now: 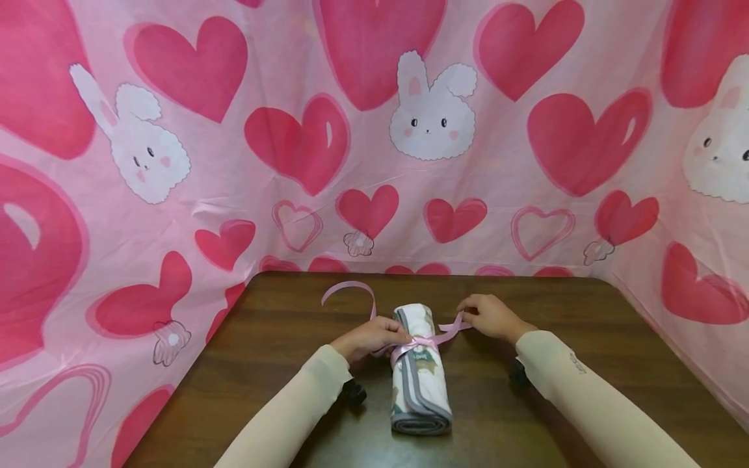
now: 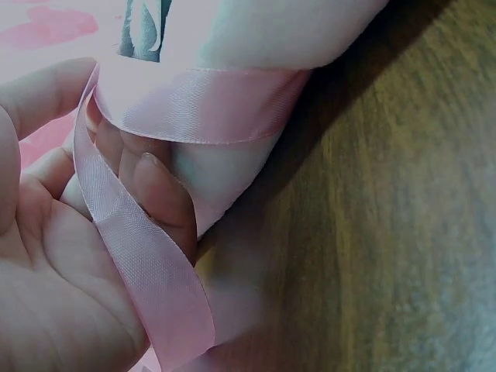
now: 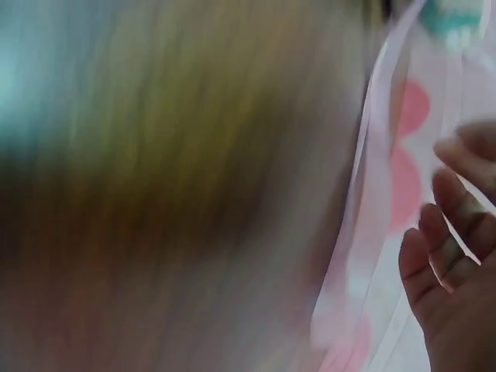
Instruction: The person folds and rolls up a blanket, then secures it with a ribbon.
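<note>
A rolled blanket (image 1: pixel 432 385), white with a grey edge and a brown and green print, lies lengthwise on the table. Around its middle runs a pink satin ribbon (image 2: pixel 205 105), crossed or knotted on top. My left hand (image 1: pixel 371 338) is at the roll's left side, pinching the ribbon close to the knot; a loose tail crosses its palm in the left wrist view. To the right of the roll, my right hand (image 1: pixel 491 316) is beside the other ribbon tail. In the right wrist view its fingers (image 3: pixel 446 248) are loosely bent and apart from the ribbon.
The brown wooden table (image 1: pixel 292 312) is backed and flanked by a pink cloth (image 1: pixel 374 162) with hearts and rabbits. One ribbon tail curls over the table beyond my left hand. A dark wrist device (image 1: pixel 354 393) sits below my left sleeve.
</note>
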A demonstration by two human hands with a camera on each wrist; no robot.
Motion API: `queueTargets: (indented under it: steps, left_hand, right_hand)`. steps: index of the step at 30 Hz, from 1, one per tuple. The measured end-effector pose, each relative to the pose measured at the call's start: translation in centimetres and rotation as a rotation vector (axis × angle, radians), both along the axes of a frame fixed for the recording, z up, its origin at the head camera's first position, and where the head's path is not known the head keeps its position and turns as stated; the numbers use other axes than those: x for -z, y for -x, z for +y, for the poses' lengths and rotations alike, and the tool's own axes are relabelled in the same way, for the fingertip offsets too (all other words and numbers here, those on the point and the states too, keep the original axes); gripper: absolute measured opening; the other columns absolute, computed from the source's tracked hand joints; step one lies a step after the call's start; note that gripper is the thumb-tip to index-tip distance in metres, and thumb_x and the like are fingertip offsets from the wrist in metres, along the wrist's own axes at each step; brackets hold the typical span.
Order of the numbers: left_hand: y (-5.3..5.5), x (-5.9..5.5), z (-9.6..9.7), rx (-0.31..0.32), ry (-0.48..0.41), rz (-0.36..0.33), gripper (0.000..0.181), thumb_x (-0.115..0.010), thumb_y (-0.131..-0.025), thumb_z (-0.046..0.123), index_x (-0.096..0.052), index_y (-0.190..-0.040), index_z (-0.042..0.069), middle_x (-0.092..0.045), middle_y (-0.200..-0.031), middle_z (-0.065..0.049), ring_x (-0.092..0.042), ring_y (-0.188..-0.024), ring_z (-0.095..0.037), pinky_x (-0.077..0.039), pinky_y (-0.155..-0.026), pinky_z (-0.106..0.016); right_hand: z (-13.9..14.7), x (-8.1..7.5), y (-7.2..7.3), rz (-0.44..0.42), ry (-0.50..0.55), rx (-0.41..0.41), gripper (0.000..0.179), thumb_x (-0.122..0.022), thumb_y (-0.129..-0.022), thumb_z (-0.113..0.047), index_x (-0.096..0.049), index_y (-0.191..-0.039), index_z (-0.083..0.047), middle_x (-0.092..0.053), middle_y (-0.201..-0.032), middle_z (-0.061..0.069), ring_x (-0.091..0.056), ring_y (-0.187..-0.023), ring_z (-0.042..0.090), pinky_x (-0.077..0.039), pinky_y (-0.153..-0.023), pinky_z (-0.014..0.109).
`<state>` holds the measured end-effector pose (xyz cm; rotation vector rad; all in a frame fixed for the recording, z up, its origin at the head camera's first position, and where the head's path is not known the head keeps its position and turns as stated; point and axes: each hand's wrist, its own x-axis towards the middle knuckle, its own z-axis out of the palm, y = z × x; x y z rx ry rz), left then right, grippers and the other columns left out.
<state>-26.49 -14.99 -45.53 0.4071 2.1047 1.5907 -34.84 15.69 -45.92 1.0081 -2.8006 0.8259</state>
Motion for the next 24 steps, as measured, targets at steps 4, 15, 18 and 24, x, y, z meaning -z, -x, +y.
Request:
queueTargets:
  steps: [4,15,18,24]
  left_hand:
    - [0.1,0.0,-0.1,0.001,-0.007,0.006,0.021,-0.068,-0.091,0.022,-0.062,-0.075,0.009,-0.046,-0.061,-0.001,-0.036,-0.049,-0.012,-0.024,-0.042,-0.027]
    - [0.1,-0.2,-0.1,-0.037,-0.003,-0.009,0.017,-0.068,-0.092,0.018,-0.065,-0.079,0.007,-0.049,-0.064,0.001,-0.043,-0.054,-0.014,-0.033,-0.046,-0.026]
    - [0.1,-0.4,0.0,-0.043,0.007,-0.008,0.016,-0.068,-0.091,0.017,-0.066,-0.080,0.007,-0.051,-0.066,0.000,-0.046,-0.057,-0.014,-0.037,-0.049,-0.026]
    - [0.1,-0.2,-0.1,-0.037,0.015,-0.008,0.017,-0.069,-0.091,0.021,-0.066,-0.081,0.008,-0.054,-0.070,-0.001,-0.049,-0.060,-0.016,-0.041,-0.053,-0.028]
  right_hand:
    - [-2.2,-0.3,-1.5,-0.006,0.067,-0.140,0.020,-0.063,-0.095,-0.027,-0.076,-0.096,-0.012,-0.066,-0.090,-0.009,-0.061,-0.086,0.013,-0.050,-0.079,0.038]
    - [-4.9,0.4,-2.9,-0.070,0.031,-0.220,0.040,-0.050,-0.101,-0.037,-0.069,-0.068,-0.024,-0.052,-0.065,-0.015,-0.049,-0.065,0.006,-0.042,-0.064,0.028]
    - [-5.0,0.3,-3.3,-0.108,0.072,-0.218,0.036,-0.049,-0.102,-0.033,-0.066,-0.073,-0.021,-0.052,-0.068,-0.012,-0.049,-0.069,0.009,-0.041,-0.066,0.030]
    - [-4.8,0.0,-3.8,-0.282,0.172,-0.196,0.029,-0.052,-0.101,-0.026,-0.063,-0.077,-0.013,-0.052,-0.065,-0.003,-0.051,-0.066,0.018,-0.040,-0.062,0.029]
